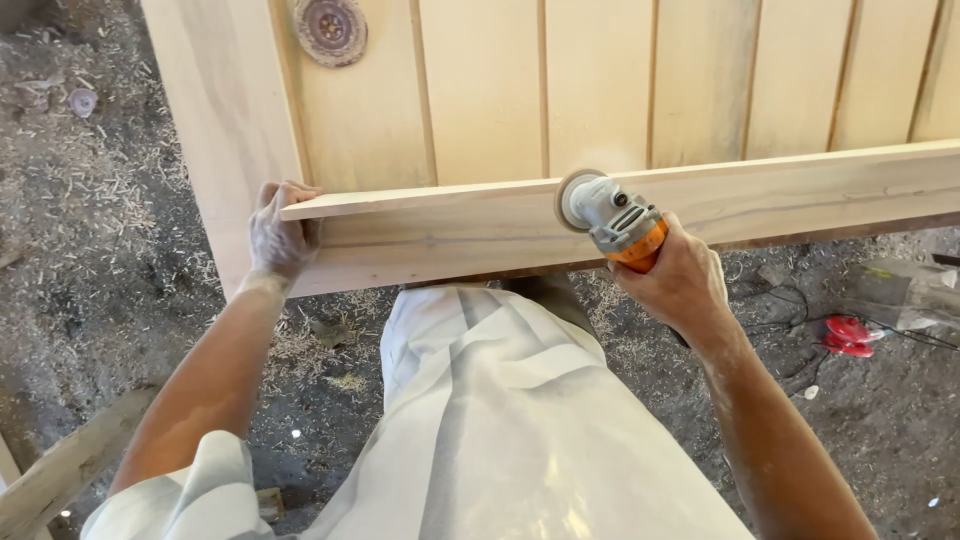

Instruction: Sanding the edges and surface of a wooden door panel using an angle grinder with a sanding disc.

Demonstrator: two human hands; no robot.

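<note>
Far left: dirt floor [90, 250] strewn with wood shavings and sawdust, a small round disc [82, 101] lying among them near the top corner. At the bottom left corner, a pale timber offcut [60, 470] slanting up across the ground.

Next, the left hand [280, 235], dusted white, fingers curled over the left end of a long pale plank [800, 190] and closed on it, thumb side pressed against the plank's front face. Plank running almost level from that hand to the right edge of the view, resting on edge against a large upright wooden panel [480, 90] made of vertical boards with narrow grooves between them. Near the panel's top left, a worn round sanding disc [330, 30] lying flat on the wood.

In the middle, below the plank: light-coloured clothing [500, 420] filling the lower frame.

Right of centre: an angle grinder [612, 220], grey head and orange body, its round disc pressed to the plank's upper edge. Wrapped tight round the orange body, the right hand [680, 285], fully closed on the tool, forearm reaching in from the lower right.

Further right, on the floor: a red object [848, 335] with dark cables trailing beside it, and a crumpled clear plastic sheet [900, 290] near the frame's edge.
</note>
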